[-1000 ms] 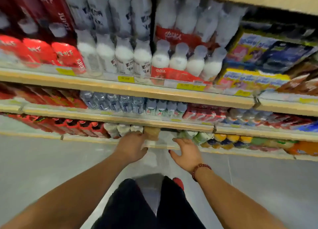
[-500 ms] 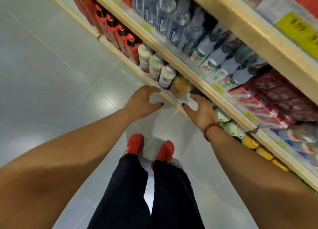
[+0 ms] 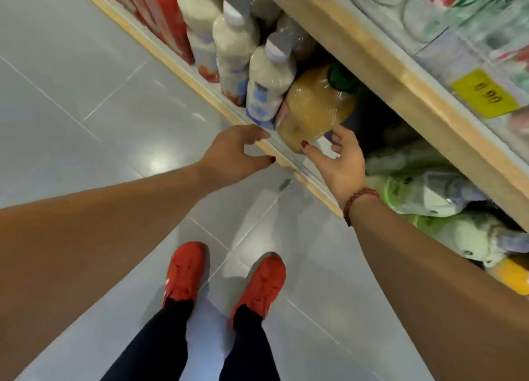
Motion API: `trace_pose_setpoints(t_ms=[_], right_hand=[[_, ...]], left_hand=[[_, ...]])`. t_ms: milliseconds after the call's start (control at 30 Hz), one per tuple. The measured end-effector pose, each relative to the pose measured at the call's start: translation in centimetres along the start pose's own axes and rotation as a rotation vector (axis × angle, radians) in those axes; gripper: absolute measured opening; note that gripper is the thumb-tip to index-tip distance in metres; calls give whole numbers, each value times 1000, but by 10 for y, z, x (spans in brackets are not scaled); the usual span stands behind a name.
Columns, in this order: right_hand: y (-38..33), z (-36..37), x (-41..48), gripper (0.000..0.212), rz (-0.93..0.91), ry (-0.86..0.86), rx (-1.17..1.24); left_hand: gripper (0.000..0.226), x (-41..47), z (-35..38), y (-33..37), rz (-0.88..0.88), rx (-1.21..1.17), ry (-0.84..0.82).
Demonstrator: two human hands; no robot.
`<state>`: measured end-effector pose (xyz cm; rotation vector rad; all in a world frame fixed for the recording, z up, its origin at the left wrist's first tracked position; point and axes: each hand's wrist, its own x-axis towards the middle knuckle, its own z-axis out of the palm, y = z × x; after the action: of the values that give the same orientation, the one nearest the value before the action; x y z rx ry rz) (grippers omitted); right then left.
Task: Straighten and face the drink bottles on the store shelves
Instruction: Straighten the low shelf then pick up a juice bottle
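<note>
both hands (image 3: 234, 151) (image 3: 340, 163) now nearer the bottom shelf (image 3: 200, 86), grey tiled floor (image 3: 86, 94) below

We read only a yellow price tag (image 3: 485, 94) on the shelf edge (image 3: 400, 74), perhaps "6.90"; bottle labels are too blurred.

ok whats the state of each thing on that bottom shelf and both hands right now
tan juice bottle: upright at the shelf front, dark green cap on, touched by the right thumb
white bottles: upright in a row, grey caps on
red bottles: upright, packed together
green-and-white bottles: lying on their sides, blurred
left hand: open, empty, at the shelf edge
right hand: open, reaching around the tan bottle
</note>
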<state>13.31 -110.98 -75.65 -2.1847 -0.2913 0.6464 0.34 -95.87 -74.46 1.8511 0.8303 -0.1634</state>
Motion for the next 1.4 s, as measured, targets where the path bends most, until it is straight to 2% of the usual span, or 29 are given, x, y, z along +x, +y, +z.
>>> trace_pose_setpoints(t_ms=[67,133,233,333,400,467,567,733,833,933,1067,1167,1267,1367,1400], right_hand=[[15,10,20,73,30,27,55],[26,17,39,72,46,93,105],[36,21,62,56,-8,174,165],[40,23,73,33,-75,131,240],[37,23,78,36,-130,86,219],[35,22,85,29,-71,16,149],[33,18,94,43,11,-82,26],[27,16,91,31,12,-109,-110],[19,13,92,30,12,-182,-213],[14,12,90,30,21,-161,-227],[12,15,74,42,-30,25,-201],[9,12,61,52,-118,112,-211],[-2,1,52,52,-134,80,-283],[-15,-13,48,32,-109,-39,-329],[-18,-18,47,38,-64,-68,-262]], left_hand=[[49,26,17,-12,9,-49,21],[50,50,31,-21,22,-106,49],[51,78,46,-32,38,-205,108],[51,98,55,-40,49,-312,119],[53,108,59,-42,37,-374,96],[56,115,61,-45,21,-398,54],[58,121,62,-45,25,-435,15],[50,124,60,-43,-14,-494,39],[53,122,61,-43,-32,-532,26],[59,119,64,-40,-50,-548,14],[68,114,65,-41,-45,-544,15],[77,108,60,-43,2,-454,-40],[82,107,52,-42,2,-394,-128],[95,101,44,-35,4,-393,-200],[96,99,42,-32,16,-385,-224]])
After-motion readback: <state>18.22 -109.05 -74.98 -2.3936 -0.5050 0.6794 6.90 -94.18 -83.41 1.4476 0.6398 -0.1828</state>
